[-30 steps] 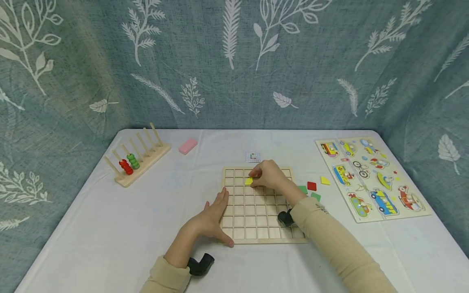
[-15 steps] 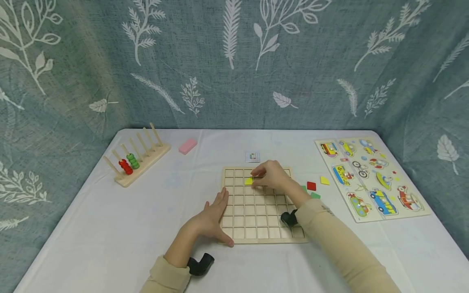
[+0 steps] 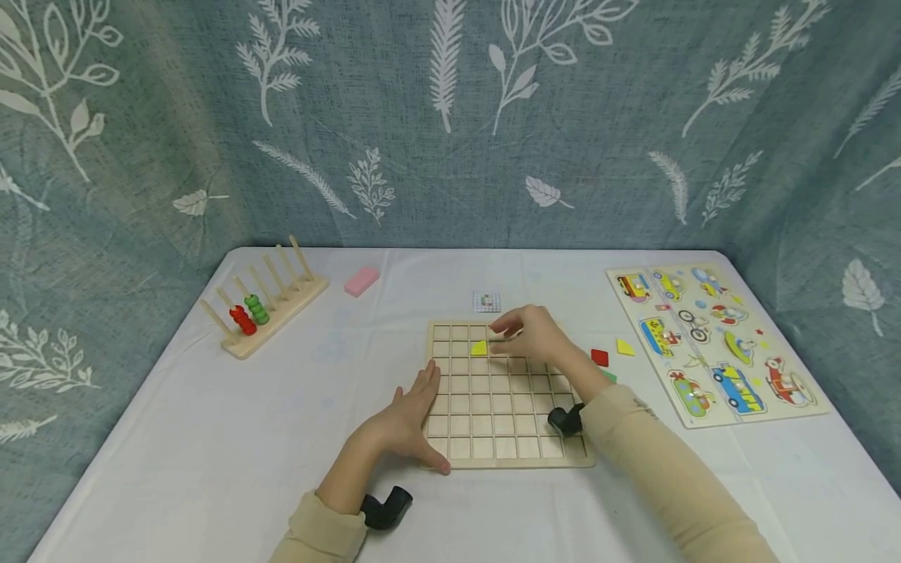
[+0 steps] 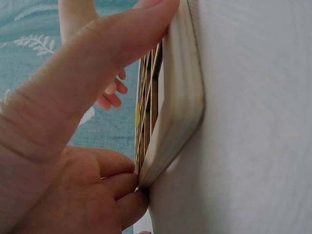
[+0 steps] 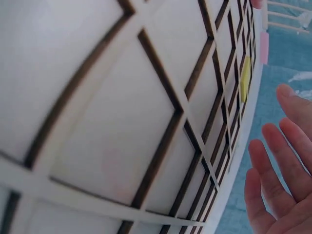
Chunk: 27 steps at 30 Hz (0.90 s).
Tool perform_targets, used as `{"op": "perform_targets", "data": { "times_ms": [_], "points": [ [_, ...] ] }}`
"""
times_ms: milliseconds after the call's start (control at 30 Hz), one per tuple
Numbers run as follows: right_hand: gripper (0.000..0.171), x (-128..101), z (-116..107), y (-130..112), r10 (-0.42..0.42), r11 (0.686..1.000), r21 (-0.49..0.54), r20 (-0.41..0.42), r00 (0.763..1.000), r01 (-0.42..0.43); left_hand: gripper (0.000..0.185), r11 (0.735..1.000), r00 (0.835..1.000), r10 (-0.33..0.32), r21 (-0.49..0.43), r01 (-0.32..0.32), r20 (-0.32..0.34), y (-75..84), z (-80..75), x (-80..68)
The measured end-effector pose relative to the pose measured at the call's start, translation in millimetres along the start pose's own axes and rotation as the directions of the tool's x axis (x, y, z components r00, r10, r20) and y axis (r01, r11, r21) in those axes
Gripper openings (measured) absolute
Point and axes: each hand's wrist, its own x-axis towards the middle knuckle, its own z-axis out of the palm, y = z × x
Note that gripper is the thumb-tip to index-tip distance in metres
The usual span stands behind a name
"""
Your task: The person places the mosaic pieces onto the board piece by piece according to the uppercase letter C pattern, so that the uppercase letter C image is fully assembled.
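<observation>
A wooden grid board (image 3: 504,461) lies in the middle of the white table. One yellow triangle piece (image 3: 479,348) sits in a cell of its second row, and shows as a thin yellow sliver (image 5: 245,73) in the right wrist view. My right hand (image 3: 526,333) hovers just right of that piece, fingers (image 5: 287,161) relaxed and holding nothing. My left hand (image 3: 411,410) lies flat against the board's left edge (image 4: 175,97), fingers straight and thumb near the front left corner.
A peg rack (image 3: 278,301) with red and green rings stands at the left, with a pink block (image 3: 362,280) behind it. A small pattern card (image 3: 486,301) lies beyond the board. Loose red (image 3: 599,357), yellow (image 3: 624,346) and green (image 3: 609,377) pieces lie right of the board, beside a vehicle puzzle (image 3: 711,340).
My right hand has let go of the yellow triangle and drawn back a little to the right. The piece stays in its cell. The left hand has not moved.
</observation>
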Motion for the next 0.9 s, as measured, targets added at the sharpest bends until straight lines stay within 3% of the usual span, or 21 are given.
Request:
{"op": "perform_targets", "data": {
  "times_ms": [600, 900],
  "points": [
    [0.037, -14.8, -17.7, 8.8, -0.011, 1.000, 0.003, -0.080, 0.997, 0.011, 0.134, 1.000, 1.000, 0.012, 0.004, -0.012, -0.004, -0.8, 0.7, -0.3],
    [0.039, -21.5, -22.4, 14.7, -0.052, 0.998, 0.025, -0.107, 0.993, 0.055, 0.134, 1.000, 1.000, 0.009, 0.005, -0.008, -0.004, -1.1, 1.1, 0.4]
  ]
}}
